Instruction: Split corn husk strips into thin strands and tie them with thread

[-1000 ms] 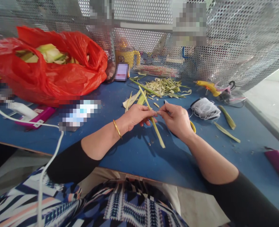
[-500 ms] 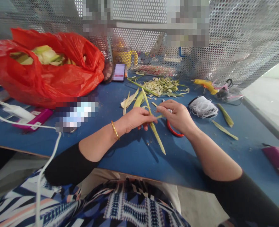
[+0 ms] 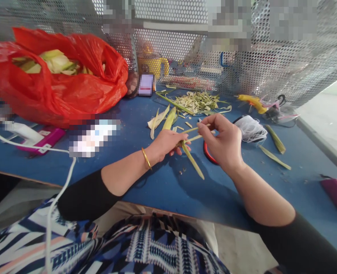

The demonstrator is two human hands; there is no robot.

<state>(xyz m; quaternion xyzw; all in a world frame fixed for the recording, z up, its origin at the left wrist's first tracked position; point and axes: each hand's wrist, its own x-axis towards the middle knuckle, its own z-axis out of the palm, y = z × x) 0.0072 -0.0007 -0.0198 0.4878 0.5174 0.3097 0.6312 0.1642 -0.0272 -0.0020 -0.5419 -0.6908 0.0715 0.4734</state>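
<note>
Left hand (image 3: 169,142): pinched on green strip (image 3: 194,163).
Right hand (image 3: 224,140): fingertips nipping upper strand (image 3: 192,129).
Green strip: below left fingertips, long axis toward 5 o'clock.
Upper strand: between hands, toward 2–3 o'clock.

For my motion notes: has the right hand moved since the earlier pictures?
Yes, the right hand has moved rightward, closer to the white thread.

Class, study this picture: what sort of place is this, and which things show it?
Probably a workshop bench, though nothing confirms it: a perforated metal screen backs the blue tabletop, where plant scraps lie heaped and white thread lies bundled.
</note>
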